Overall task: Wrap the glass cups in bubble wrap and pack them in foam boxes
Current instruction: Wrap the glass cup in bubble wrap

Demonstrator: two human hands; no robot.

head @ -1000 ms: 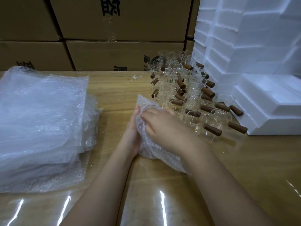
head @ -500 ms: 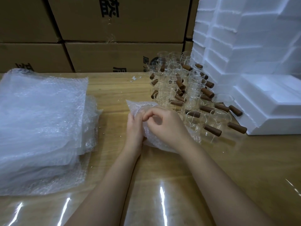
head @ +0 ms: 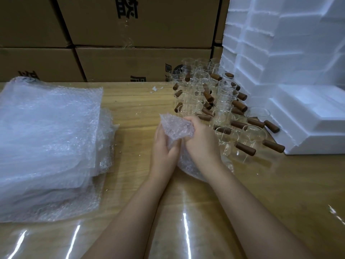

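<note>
**Bubble wrap bundle point(head: 175, 128) gripped by two hands**

The left hand point(head: 164, 146) and right hand point(head: 201, 141) are close together over the wooden table point(head: 280, 193), fingers curled round the bundle. Its contents are hidden. To the left lies a stack of bubble wrap sheets point(head: 48, 139). Behind the hands stand glass cups point(head: 214, 101) with brown handles. Foam boxes point(head: 291, 53) rise at right, and cardboard boxes point(head: 130, 25) stand farthest back.

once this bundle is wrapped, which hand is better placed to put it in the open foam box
Right, probably. The right hand grips the bubble-wrap bundle on the side nearer the open foam box; the left hand grips its far side, by the bubble wrap stack.
</note>
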